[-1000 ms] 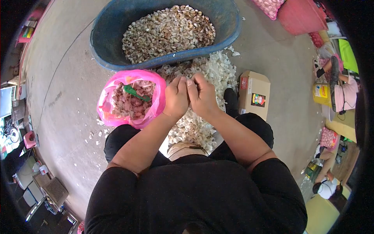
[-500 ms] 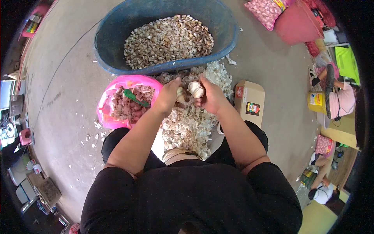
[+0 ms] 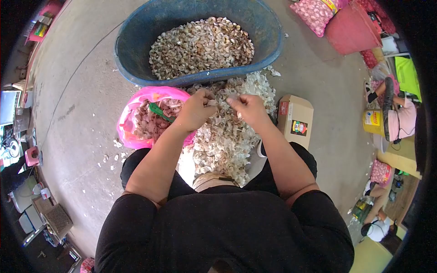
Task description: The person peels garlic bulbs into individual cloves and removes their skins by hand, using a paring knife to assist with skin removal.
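Note:
My left hand (image 3: 196, 111) is curled closed above a heap of garlic skins (image 3: 223, 150) between my legs; a pale bit shows at its fingertips, too small to name. A short gap to the right, my right hand (image 3: 251, 110) has its thumb and fingers drawn together, and what they hold, if anything, is hidden. Beside the left hand stands an open pink plastic bag (image 3: 126, 119) of purplish garlic, with a green-handled tool (image 3: 159, 111) lying on top. Beyond both hands, a large blue tub (image 3: 132, 59) contains many loose garlic cloves (image 3: 202, 48).
A cardboard box (image 3: 296, 120) stands right of my right hand. Farther right are a red tub (image 3: 353, 29), a net bag of garlic (image 3: 314, 16), a yellow bucket (image 3: 373, 120) and two seated people. A cable (image 3: 75, 82) runs across the floor at left.
The white garlic bulb seen between my hands is no longer visible there. My hands have moved apart, and their fingers have closed in. The view has shifted slightly.

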`<state>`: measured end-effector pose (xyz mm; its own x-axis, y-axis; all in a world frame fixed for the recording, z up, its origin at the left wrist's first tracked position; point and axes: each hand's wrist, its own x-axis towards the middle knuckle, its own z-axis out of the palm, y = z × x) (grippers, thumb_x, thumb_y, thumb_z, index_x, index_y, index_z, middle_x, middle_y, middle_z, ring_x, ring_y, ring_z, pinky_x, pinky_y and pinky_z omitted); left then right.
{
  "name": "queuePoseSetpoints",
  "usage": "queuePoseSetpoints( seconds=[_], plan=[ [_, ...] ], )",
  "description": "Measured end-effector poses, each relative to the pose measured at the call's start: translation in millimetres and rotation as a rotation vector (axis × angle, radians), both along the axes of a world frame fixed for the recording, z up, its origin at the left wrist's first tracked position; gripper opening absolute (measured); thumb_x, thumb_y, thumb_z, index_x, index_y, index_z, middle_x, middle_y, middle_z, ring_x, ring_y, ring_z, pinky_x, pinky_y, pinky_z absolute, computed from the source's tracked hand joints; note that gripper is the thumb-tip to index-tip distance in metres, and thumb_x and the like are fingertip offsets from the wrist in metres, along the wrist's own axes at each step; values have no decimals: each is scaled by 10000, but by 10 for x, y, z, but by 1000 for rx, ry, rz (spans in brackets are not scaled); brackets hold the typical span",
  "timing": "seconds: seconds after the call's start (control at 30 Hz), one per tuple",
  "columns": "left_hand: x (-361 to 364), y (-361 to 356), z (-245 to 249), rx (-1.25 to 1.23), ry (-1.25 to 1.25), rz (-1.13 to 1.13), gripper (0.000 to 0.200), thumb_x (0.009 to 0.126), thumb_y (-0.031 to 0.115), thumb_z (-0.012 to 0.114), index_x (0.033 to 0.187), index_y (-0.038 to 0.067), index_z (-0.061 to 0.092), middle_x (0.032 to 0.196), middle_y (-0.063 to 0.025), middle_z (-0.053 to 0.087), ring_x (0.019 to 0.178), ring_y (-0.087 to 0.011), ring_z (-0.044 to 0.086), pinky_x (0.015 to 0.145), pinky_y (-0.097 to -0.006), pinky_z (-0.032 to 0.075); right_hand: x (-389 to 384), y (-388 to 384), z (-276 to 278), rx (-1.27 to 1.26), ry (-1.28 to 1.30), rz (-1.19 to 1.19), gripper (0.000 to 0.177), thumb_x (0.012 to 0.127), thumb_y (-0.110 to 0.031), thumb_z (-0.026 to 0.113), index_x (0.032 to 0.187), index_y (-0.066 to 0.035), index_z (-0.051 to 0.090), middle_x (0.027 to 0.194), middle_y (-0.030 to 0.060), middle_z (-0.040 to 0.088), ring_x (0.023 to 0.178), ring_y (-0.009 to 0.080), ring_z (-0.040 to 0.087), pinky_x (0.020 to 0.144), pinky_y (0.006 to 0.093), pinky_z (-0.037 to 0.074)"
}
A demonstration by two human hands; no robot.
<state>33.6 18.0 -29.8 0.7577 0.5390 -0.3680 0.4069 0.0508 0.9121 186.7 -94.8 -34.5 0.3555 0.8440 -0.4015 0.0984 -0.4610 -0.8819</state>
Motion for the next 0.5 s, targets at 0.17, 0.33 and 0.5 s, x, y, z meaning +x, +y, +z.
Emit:
queuePoseSetpoints(
  seconds=[0.17,0.33,0.5],
  plan=[
    [9,-47,62,259,19,-93,244,675,105,607,875,-17,540,744,-61,561,678,-102,507,605,-254,428,-243,4,49,202,-458,182,303,777,-321,556,719,-28,506,600,142,548,582,327,547,550,388,425],
    [-7,-34,60,178,-25,-8,298,626,131,654,879,-5,575,695,-95,576,632,-139,530,594,-270,433,-283,34,70,197,-467,167,199,823,-191,492,727,-17,486,622,153,535,580,344,513,521,394,390],
    [-12,42,3,-153,-135,26,273,738,155,636,947,-7,569,764,-20,578,661,-73,503,574,-212,409,-182,-11,-144,252,-128,-63,175,837,-143,473,750,7,497,611,129,522,534,219,510,503,330,382]
  ],
)
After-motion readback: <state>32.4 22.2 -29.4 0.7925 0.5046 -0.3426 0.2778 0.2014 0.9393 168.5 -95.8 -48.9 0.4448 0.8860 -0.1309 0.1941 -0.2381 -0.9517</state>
